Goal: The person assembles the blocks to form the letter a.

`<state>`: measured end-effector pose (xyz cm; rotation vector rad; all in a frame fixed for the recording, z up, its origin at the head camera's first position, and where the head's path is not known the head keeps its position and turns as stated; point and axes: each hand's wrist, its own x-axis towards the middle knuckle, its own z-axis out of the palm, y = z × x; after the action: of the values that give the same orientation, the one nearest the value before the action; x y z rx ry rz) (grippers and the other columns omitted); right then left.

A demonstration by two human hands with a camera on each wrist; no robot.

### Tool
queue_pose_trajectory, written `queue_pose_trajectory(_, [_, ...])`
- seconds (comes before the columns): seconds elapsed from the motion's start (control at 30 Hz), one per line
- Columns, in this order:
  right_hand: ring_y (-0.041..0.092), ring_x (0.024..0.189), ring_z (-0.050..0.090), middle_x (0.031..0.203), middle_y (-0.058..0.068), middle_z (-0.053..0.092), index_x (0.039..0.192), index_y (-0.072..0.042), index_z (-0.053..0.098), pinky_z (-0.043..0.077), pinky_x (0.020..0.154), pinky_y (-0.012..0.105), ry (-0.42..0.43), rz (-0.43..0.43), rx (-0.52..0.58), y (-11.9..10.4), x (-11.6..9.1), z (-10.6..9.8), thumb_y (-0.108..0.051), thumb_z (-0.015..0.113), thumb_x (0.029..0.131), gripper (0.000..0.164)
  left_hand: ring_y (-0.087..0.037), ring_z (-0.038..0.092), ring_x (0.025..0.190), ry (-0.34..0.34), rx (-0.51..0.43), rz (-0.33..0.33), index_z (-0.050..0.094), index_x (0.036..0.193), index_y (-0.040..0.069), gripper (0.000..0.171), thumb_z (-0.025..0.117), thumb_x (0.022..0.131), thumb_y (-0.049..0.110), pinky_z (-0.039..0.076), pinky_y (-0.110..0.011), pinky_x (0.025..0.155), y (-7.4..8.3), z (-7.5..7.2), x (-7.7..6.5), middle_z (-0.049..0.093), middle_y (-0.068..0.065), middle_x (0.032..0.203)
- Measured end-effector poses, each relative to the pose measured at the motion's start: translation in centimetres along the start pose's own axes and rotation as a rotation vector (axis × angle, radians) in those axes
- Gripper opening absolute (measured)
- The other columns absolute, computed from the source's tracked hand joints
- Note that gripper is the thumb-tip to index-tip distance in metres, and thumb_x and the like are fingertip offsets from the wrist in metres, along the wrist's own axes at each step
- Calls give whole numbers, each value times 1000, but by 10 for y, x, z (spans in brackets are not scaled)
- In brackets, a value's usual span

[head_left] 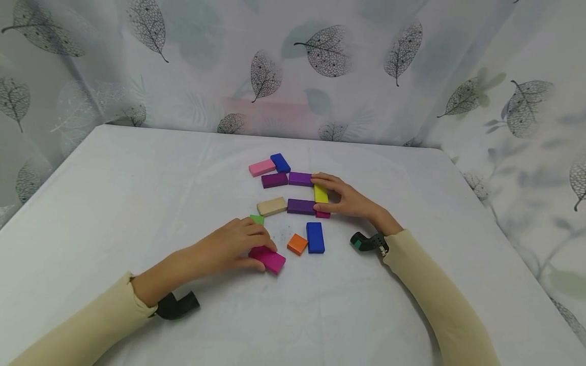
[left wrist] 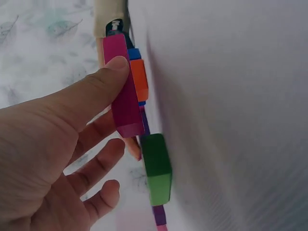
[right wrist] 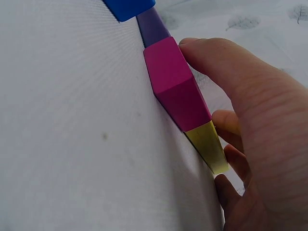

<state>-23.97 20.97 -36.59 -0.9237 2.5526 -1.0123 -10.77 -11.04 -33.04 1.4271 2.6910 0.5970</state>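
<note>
My left hand (head_left: 233, 246) pinches a magenta block (head_left: 273, 262) between thumb and fingers. In the left wrist view that block (left wrist: 126, 106) is held tilted, thumb flat on its face, beside a green block (left wrist: 158, 166). My right hand (head_left: 350, 198) rests over the right end of a row of blocks. Its thumb lies at a second magenta block (right wrist: 175, 82) and a dark purple block (head_left: 300, 206). The other fingers reach past a yellow block (head_left: 321, 193) to the end of a purple block (head_left: 299, 179).
An orange block (head_left: 297, 244) touches a blue block (head_left: 315, 238) in front of the row. A tan block (head_left: 272, 206), a plum block (head_left: 274, 180), a pink block (head_left: 262, 168) and another blue block (head_left: 280, 162) continue the arrangement. All lie on a white-covered table (head_left: 137, 203).
</note>
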Motion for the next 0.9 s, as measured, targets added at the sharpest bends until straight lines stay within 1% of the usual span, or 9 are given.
queue_pose_trajectory(0.17, [31,147,17,159,10,26,149,-10,40,15,116,57,0,-4,2,-1,-1,0,-22,72,88,70,-19,52,113,-34,-15,8,68,114,21,31,75,86,32,43,-39,91,1,6,0,65,4,112])
queue_pose_trajectory(0.3, [31,147,17,159,10,26,149,-10,40,16,116,57,1,1,-3,-2,-1,0,-22,72,88,70,-19,50,115,-15,6,-14,68,113,22,31,76,85,33,42,-40,92,0,9,0,65,4,112])
queue_pose_trajectory(0.43, [31,147,17,159,10,25,149,-10,39,16,116,58,-2,7,-2,-3,-1,0,-22,72,89,70,-20,49,115,23,18,-32,68,112,20,33,76,84,35,42,-40,92,-1,13,1,64,4,111])
queue_pose_trajectory(0.57, [31,147,17,159,10,26,149,-10,39,15,116,58,-2,5,-2,-2,0,0,-22,72,89,70,-22,48,117,48,23,-27,68,112,20,34,77,84,35,42,-41,91,-1,14,2,65,3,110])
queue_pose_trajectory(0.9, [31,148,16,159,11,25,149,-8,39,15,117,56,-2,-12,8,-1,-1,1,-19,71,89,69,-22,46,118,61,35,-27,67,112,19,34,76,84,35,39,-41,90,2,15,3,63,3,109])
